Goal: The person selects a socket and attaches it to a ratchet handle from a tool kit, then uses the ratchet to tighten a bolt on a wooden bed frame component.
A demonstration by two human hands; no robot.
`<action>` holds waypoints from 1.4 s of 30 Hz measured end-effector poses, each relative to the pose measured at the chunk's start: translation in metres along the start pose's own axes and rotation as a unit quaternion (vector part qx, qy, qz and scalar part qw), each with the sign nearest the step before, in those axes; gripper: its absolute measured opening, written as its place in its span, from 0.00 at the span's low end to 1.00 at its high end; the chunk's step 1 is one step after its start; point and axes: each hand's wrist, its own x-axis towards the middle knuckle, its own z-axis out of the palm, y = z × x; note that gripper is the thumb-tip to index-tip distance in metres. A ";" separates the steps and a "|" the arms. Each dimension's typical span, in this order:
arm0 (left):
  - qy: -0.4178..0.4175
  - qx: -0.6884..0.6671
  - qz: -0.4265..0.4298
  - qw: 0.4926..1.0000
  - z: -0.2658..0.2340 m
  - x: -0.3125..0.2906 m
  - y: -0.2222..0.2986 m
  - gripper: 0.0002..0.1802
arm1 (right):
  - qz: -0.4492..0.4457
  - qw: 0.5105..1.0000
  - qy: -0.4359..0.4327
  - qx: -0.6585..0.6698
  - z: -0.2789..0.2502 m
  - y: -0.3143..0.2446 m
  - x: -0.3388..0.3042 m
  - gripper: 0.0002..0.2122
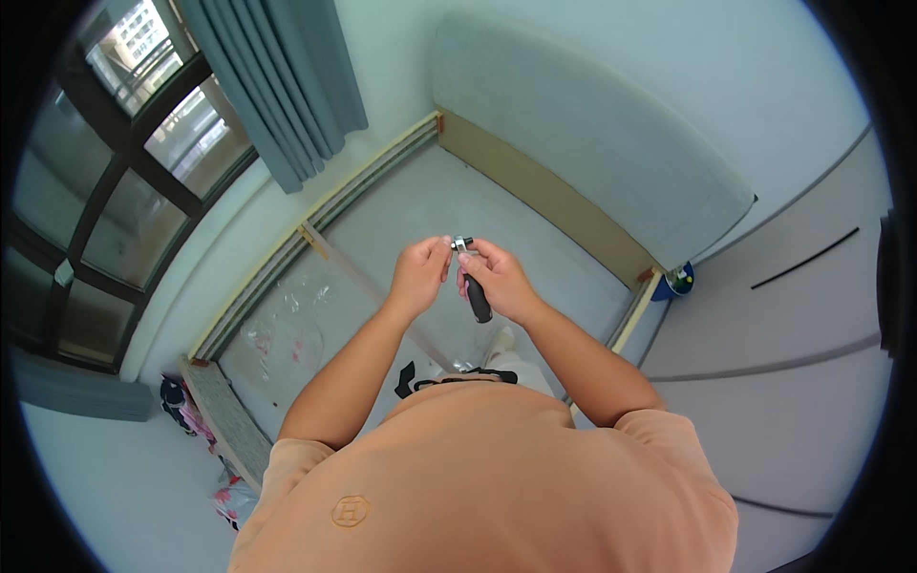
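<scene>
In front of my body, my right hand (501, 281) is closed around a ratchet wrench (479, 299) with a black grip and a shiny metal head. The grip points down towards me, and the head is uppermost. My left hand (420, 275) is closed too, its thumb and fingertips pinched together at the left side of the metal head. Whether they grip the head or a small part on it is too small to tell. Below the hands runs the pale middle rail (371, 286) of a bed frame without a mattress.
The bed frame's side rail (277, 250) runs along the window wall, and a grey padded headboard (583, 115) stands at the far end. Clear plastic wrap (285, 334) lies on the floor inside the frame. A blue bucket (677, 283) stands by the wardrobe (774, 306) on the right.
</scene>
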 end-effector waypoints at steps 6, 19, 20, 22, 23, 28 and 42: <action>-0.060 0.139 -0.007 0.988 0.067 0.087 0.011 0.17 | 0.046 0.992 0.060 0.099 -0.097 -0.008 0.028 0.13; -0.374 0.226 0.144 0.888 0.274 0.211 0.028 0.09 | 0.006 0.902 0.385 0.195 -0.251 -0.023 -0.030 0.13; -0.399 0.217 0.146 0.879 0.291 0.211 0.030 0.09 | -0.002 0.886 0.417 0.200 -0.257 -0.024 -0.039 0.12; -0.447 0.204 0.149 0.858 0.323 0.208 0.037 0.09 | -0.020 0.851 0.479 0.213 -0.265 -0.028 -0.058 0.12; -0.466 0.203 0.173 0.844 0.338 0.208 0.037 0.09 | -0.026 0.837 0.501 0.219 -0.269 -0.031 -0.067 0.12; -0.570 0.200 0.232 0.762 0.406 0.207 0.034 0.12 | -0.076 0.745 0.626 0.216 -0.282 -0.023 -0.095 0.12; -0.791 0.141 0.078 0.591 0.504 0.286 -0.017 0.18 | -0.064 0.599 0.775 0.191 -0.340 0.002 -0.051 0.10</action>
